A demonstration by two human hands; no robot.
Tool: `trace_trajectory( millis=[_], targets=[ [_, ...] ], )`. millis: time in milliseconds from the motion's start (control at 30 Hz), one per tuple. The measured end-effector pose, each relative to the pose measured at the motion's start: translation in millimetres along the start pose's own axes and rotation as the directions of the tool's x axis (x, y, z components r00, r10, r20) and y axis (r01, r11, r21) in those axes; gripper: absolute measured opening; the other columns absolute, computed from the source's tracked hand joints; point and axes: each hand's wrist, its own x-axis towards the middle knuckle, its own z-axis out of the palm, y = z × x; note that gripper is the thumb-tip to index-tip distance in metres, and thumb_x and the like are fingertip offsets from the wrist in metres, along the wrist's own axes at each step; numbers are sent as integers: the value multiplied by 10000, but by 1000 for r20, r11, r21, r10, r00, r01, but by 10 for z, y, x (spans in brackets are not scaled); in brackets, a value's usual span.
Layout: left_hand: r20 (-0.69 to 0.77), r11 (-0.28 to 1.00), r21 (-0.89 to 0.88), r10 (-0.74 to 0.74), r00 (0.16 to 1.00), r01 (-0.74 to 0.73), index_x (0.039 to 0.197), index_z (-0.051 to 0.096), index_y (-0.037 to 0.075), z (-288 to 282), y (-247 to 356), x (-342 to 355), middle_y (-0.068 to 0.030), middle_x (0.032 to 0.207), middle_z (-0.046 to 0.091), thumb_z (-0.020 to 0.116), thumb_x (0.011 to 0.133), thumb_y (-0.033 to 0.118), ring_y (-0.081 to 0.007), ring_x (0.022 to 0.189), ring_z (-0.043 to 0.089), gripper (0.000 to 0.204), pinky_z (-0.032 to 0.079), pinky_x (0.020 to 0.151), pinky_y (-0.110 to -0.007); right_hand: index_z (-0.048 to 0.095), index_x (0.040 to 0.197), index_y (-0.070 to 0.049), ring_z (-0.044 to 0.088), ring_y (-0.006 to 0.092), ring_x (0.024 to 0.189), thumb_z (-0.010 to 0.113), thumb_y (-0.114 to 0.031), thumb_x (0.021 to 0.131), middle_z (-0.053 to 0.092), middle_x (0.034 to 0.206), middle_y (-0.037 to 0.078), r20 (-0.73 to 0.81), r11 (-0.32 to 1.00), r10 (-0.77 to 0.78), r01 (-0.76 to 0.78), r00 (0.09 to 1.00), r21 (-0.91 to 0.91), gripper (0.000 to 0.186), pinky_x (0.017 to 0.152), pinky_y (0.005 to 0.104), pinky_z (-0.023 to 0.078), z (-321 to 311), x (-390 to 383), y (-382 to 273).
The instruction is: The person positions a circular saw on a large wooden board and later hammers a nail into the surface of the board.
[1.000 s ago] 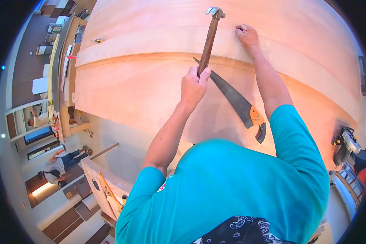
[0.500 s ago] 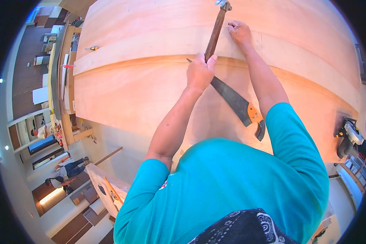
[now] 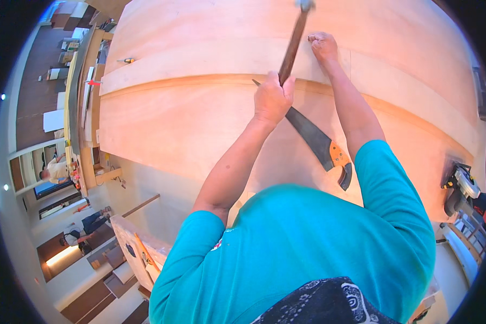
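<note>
My left hand (image 3: 274, 101) is wrapped round the lower end of a hammer's dark wooden handle (image 3: 294, 49). The hammer's metal head, at the top edge of the picture, is blurred. To its right, my right hand (image 3: 324, 48) is closed over a long pale wooden strip (image 3: 221, 60), thumb and fingers pressed together. What those fingers pinch, if anything, is too small to make out. A handsaw (image 3: 314, 139) with an orange and black handle lies slantwise on a wide plywood sheet (image 3: 173, 124), its tip passing beneath my left hand.
A screwdriver (image 3: 127, 61) with a yellow and black handle lies at the far left. Beside the sheet's left edge shows a red clamp (image 3: 94, 82). A power saw (image 3: 464, 182) rests at the right edge. Two people are in the room at left, one in a light shirt (image 3: 56, 168).
My left hand and the hammer appear slightly farther right and lower in the picture. The right hand also appears a little to the right, still closed. The handsaw has stayed on the sheet.
</note>
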Motion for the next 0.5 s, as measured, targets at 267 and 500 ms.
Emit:
trace_trajectory(
  millis=[267, 500],
  targets=[
    [248, 975, 92, -219, 944, 202, 991, 668, -46, -216, 90, 38, -308, 935, 707, 609, 953, 429, -472, 920, 693, 479, 544, 838, -536, 777, 857, -111, 693, 335, 932, 570, -186, 803, 746, 971, 118, 71, 998, 60, -60, 996, 4, 227, 849, 437, 555, 38, -2, -32],
    [388, 950, 146, -311, 868, 275, 977, 625, -79, -170, -199, 219, -310, 826, 677, 607, 975, 439, -471, 792, 686, 518, 545, 748, -520, 787, 896, -118, 700, 340, 948, 582, -191, 807, 755, 990, 118, 80, 994, -44, 52, 996, -94, 235, 863, 428, 561, 9, 63, -80]
  ],
)
